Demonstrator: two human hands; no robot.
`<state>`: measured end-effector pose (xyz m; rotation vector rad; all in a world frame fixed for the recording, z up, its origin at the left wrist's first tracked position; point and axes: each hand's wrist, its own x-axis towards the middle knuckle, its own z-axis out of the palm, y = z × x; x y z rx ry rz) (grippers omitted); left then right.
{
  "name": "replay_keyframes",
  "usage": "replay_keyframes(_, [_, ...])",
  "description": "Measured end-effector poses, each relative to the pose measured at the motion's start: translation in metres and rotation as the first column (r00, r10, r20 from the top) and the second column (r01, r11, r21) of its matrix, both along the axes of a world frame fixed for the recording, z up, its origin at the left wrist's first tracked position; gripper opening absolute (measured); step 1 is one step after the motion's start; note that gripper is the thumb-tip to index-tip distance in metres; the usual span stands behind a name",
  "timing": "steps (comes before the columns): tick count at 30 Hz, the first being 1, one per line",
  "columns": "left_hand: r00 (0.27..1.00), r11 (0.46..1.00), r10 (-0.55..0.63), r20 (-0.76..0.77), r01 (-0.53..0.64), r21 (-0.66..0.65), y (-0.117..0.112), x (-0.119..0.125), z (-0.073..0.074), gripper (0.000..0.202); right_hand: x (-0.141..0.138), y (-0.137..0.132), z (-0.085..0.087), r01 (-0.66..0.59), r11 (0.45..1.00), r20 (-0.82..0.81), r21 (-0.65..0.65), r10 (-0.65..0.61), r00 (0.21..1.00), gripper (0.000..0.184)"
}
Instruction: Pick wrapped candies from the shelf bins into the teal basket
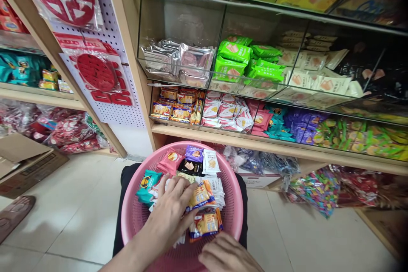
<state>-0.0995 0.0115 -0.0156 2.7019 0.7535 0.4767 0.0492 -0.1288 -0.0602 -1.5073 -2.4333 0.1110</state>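
Note:
A round pink plastic basket (232, 187) sits low in front of me on a black stool, filled with several small snack packets. My left hand (170, 210) reaches into the basket, fingers curled over an orange-and-white packet (201, 195) with the thumb against it. A second orange packet (206, 222) lies just below. My right hand (228, 255) rests at the basket's near rim, fingers bent; nothing shows in it. Teal (147, 182), red (171, 160), purple (194, 153) and white (211, 161) packets lie toward the basket's far side.
Wooden shelves ahead hold glass-fronted bins of snacks: silver packs (178, 59), green packs (242, 61), orange packs (175, 106). A white pegboard with red decorations (98, 72) hangs left. A cardboard box (25, 161) stands on the tiled floor at left.

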Motion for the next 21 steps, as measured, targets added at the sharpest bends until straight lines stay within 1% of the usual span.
replay_keyframes(3, [0.999, 0.999, -0.031, -0.024, 0.031, -0.010, -0.002, 0.002, -0.001, 0.049, -0.008, 0.003, -0.030, 0.008, 1.000, 0.158, 0.001, -0.008, 0.987, 0.012])
replay_keyframes(6, [0.995, 0.996, -0.078, -0.066, 0.075, -0.038, -0.009, 0.005, -0.004, 0.050, -0.012, 0.003, -0.055, 0.053, 0.998, 0.211, 0.027, -0.058, 0.976, 0.017])
replay_keyframes(8, [0.992, 0.994, -0.097, -0.080, 0.093, -0.056, -0.014, 0.007, -0.005, 0.048, -0.014, 0.003, -0.064, 0.069, 0.997, 0.228, 0.022, -0.072, 0.971, 0.016])
replay_keyframes(10, [0.991, 0.992, -0.110, -0.075, 0.105, -0.076, -0.016, 0.009, -0.006, 0.046, -0.016, 0.004, -0.067, 0.090, 0.996, 0.256, -0.011, -0.084, 0.963, 0.016])
replay_keyframes(12, [0.992, 0.990, -0.110, -0.069, 0.103, -0.091, -0.016, 0.011, -0.007, 0.043, -0.020, 0.007, -0.062, 0.117, 0.990, 0.275, -0.074, -0.093, 0.957, 0.020])
replay_keyframes(14, [0.993, 0.992, -0.089, -0.079, 0.081, -0.094, -0.014, 0.011, -0.006, 0.042, -0.023, 0.012, -0.050, 0.155, 0.973, 0.269, -0.173, -0.105, 0.957, 0.028])
replay_keyframes(16, [0.994, 0.995, -0.062, -0.085, 0.055, -0.080, -0.011, 0.010, -0.006, 0.042, -0.026, 0.018, -0.032, 0.185, 0.936, 0.220, -0.300, -0.121, 0.968, 0.041])
replay_keyframes(18, [0.996, 0.997, -0.050, -0.078, 0.045, -0.066, -0.009, 0.009, -0.005, 0.043, -0.027, 0.025, -0.011, 0.202, 0.888, 0.155, -0.413, -0.150, 0.976, 0.051])
replay_keyframes(21, [0.996, 0.997, -0.061, -0.061, 0.058, -0.058, -0.007, 0.008, -0.005, 0.040, -0.027, 0.033, 0.013, 0.224, 0.836, 0.129, -0.501, -0.184, 0.974, 0.056])
